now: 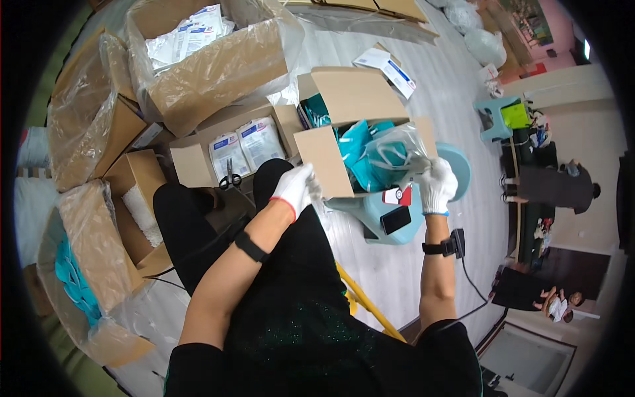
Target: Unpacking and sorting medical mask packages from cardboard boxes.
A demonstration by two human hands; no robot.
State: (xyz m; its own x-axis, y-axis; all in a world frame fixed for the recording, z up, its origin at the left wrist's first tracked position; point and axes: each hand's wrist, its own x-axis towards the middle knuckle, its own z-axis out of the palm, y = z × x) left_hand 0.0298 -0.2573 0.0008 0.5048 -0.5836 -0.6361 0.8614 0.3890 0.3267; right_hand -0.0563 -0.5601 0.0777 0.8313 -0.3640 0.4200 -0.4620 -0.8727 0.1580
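A cardboard box (357, 92) with raised flaps stands before me, filled with teal packets (355, 140). Clear plastic film (397, 144) lies across the packets on the box's right side. My right hand (437, 186), in a white knit glove with a blue cuff, is closed on this film's edge by the right flap. My left hand (296, 190), gloved in white with a red cuff, is by the left flap; its fingers are curled but blurred, so whether they grip anything is unclear. Beneath the box is a light blue stool (377, 215) carrying a phone (396, 220).
Left of the box, an open carton (192, 164) holds white packets (262, 141) and black scissors (230, 177). Plastic-lined cartons (218, 86) crowd the left. A yellow bar (364, 298) slants beside my leg. Another blue stool (493, 118) and a person (559, 188) are at the right.
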